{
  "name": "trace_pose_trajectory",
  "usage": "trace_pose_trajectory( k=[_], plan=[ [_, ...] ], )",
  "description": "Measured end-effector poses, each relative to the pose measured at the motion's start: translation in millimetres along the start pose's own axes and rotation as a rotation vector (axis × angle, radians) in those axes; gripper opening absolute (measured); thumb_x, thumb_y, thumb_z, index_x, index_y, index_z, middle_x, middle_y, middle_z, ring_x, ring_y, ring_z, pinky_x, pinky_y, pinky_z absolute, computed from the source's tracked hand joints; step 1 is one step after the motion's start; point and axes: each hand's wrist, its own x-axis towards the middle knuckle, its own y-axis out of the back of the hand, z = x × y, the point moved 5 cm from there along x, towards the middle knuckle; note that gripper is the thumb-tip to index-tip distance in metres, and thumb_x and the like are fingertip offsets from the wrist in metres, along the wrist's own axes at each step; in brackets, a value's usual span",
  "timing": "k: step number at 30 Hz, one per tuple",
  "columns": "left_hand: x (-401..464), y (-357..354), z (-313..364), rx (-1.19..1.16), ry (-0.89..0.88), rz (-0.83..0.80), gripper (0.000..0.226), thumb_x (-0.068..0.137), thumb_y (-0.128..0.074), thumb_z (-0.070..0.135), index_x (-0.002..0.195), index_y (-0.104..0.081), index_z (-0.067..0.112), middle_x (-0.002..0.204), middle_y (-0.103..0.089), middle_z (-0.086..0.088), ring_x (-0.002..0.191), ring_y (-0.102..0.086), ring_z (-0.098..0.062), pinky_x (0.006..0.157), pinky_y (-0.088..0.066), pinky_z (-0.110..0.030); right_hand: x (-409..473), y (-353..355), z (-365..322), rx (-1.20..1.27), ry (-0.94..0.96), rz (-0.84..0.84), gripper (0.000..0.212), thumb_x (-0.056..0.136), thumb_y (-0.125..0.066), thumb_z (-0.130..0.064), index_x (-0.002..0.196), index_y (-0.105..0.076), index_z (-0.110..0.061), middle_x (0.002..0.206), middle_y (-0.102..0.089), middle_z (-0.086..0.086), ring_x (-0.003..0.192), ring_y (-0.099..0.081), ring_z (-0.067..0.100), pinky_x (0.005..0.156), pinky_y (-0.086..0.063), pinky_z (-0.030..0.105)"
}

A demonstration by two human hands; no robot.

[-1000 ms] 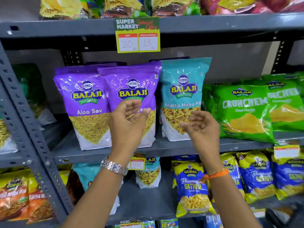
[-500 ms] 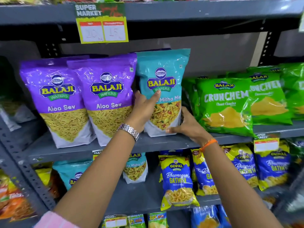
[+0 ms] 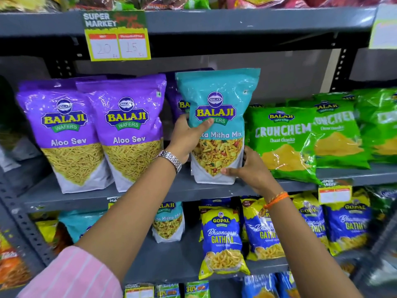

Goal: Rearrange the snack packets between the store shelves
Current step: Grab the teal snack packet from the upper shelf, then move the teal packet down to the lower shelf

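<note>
A teal Khatta Mitha Mix packet (image 3: pixel 221 100) stands upright on the middle shelf (image 3: pixel 150 192). My left hand (image 3: pixel 185 139) grips its left edge, thumb across the front. My right hand (image 3: pixel 249 168) holds its lower right corner, thumb on the front. Two purple Aloo Sev packets (image 3: pixel 64 130) (image 3: pixel 131 125) stand to the left. Another purple packet (image 3: pixel 178 100) shows behind the teal one. Green Crunchem packets (image 3: pixel 285 134) lie to the right, touching the teal packet's side.
On the lower shelf sit another teal Mitha Mix packet (image 3: pixel 168 222) and several blue-yellow Gopal Gathiya packets (image 3: pixel 221 239). A price card (image 3: pixel 117 35) hangs from the upper shelf edge. A slotted grey upright (image 3: pixel 23 222) stands at the left.
Both hands went from hovering open in front of the purple and teal packets to closing on the teal packet. The view shifted right and closer.
</note>
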Motion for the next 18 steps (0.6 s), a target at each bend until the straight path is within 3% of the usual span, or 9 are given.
trace_pose_trajectory(
  k=[4, 6, 8, 10, 13, 16, 18],
  plan=[
    [-9, -7, 8, 0.008, -0.013, -0.112, 0.043, 0.074, -0.089, 0.036, 0.11, -0.07, 0.024, 0.116, -0.08, -0.001, 0.109, -0.076, -0.019, 0.102, -0.059, -0.047, -26, 12, -7, 0.061, -0.011, -0.005, 0.072, 0.064, -0.091, -0.003, 0.127, -0.058, -0.009, 0.125, -0.071, 0.007, 0.118, -0.067, 0.024, 0.104, -0.055, 0.049],
    [-17, -6, 12, -0.01, -0.028, -0.138, 0.033, 0.079, -0.087, 0.028, 0.108, -0.071, 0.026, 0.115, -0.08, -0.001, 0.108, -0.076, -0.018, 0.1, -0.06, -0.044, -40, 15, -15, 0.065, 0.007, -0.009, 0.068, 0.065, -0.09, -0.002, 0.125, -0.059, -0.01, 0.122, -0.072, 0.005, 0.114, -0.069, 0.018, 0.101, -0.057, 0.043],
    [-29, -3, 19, -0.054, -0.047, -0.149, 0.032, 0.08, -0.086, 0.024, 0.109, -0.073, 0.022, 0.115, -0.08, -0.004, 0.107, -0.077, -0.02, 0.091, -0.063, -0.039, -56, 17, -23, 0.084, 0.028, -0.018, 0.062, 0.066, -0.088, 0.004, 0.12, -0.06, -0.013, 0.114, -0.073, 0.0, 0.102, -0.072, 0.007, 0.093, -0.061, 0.031],
    [-45, 3, 25, -0.104, -0.061, -0.15, 0.033, 0.079, -0.086, 0.017, 0.109, -0.073, 0.019, 0.114, -0.08, -0.006, 0.105, -0.077, -0.022, 0.077, -0.063, -0.031, -71, 17, -29, 0.091, 0.048, -0.034, 0.062, 0.066, -0.087, 0.007, 0.118, -0.061, -0.015, 0.111, -0.075, -0.001, 0.098, -0.074, 0.008, 0.088, -0.062, 0.028],
    [-75, 15, 32, -0.157, -0.085, -0.134, 0.037, 0.075, -0.089, 0.015, 0.109, -0.074, 0.019, 0.111, -0.081, -0.006, 0.105, -0.077, -0.023, 0.086, -0.063, -0.034, -97, 12, -34, 0.072, 0.061, -0.063, 0.07, 0.064, -0.091, 0.0, 0.124, -0.061, -0.02, 0.118, -0.075, 0.0, 0.111, -0.072, 0.015, 0.096, -0.059, 0.035],
    [-111, 30, 33, -0.121, -0.114, -0.118, 0.039, 0.072, -0.09, 0.017, 0.108, -0.074, 0.019, 0.106, -0.082, 0.0, 0.101, -0.078, -0.018, 0.089, -0.062, -0.036, -125, -3, -28, 0.069, 0.036, -0.09, 0.071, 0.062, -0.093, -0.004, 0.121, -0.061, -0.028, 0.117, -0.076, -0.005, 0.112, -0.071, 0.011, 0.094, -0.057, 0.033],
    [-134, 39, 31, -0.048, -0.131, -0.119, 0.039, 0.074, -0.09, 0.016, 0.11, -0.073, 0.018, 0.101, -0.083, 0.006, 0.097, -0.078, -0.01, 0.084, -0.062, -0.029, -145, -14, -20, 0.064, 0.019, -0.105, 0.072, 0.059, -0.095, -0.004, 0.119, -0.061, -0.027, 0.114, -0.077, -0.008, 0.109, -0.072, 0.01, 0.09, -0.058, 0.028]
  ],
)
